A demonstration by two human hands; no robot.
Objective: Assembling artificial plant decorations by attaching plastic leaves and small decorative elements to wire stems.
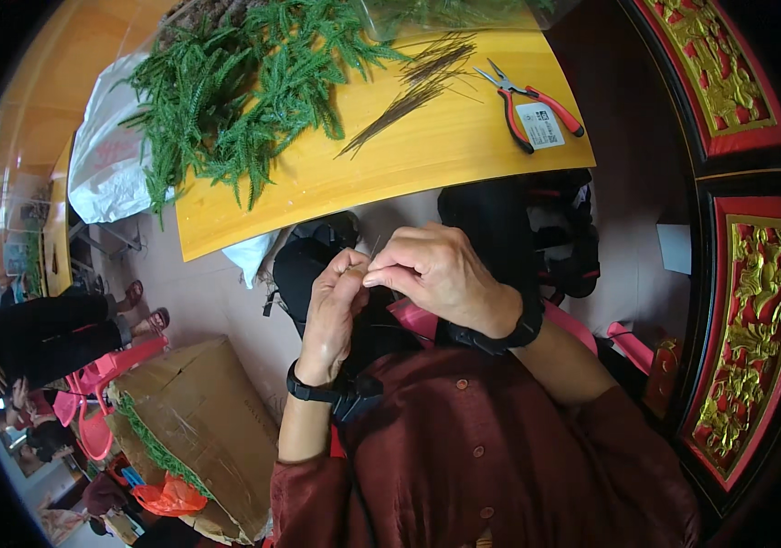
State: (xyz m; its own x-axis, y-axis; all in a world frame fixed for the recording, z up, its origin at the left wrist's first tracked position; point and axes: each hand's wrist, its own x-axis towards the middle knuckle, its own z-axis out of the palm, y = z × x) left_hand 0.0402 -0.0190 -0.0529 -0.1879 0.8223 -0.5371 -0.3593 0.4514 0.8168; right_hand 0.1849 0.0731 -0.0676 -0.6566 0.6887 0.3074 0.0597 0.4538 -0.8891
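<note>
My left hand point(336, 294) and my right hand point(434, 271) meet above my lap, just short of the table's near edge. Both are closed, thumbs and fingertips pinched together. A thin wire point(374, 245) sticks up between them; the rest of it is hidden by the fingers. Farther off on the yellow table point(482, 137) lie loose brown wires point(400, 110) in two bunches. To their left spreads a heap of green artificial sprigs point(253, 91). Pliers point(518, 100) with red and black handles rest to the right, a white label on them.
A white plastic bag point(109, 151) hangs at the table's left end. On the floor at lower left stands an open cardboard box point(203, 402) with greenery and a red bag point(171, 496). Carved red and gold panels point(747, 338) border the right. Other people sit at far left.
</note>
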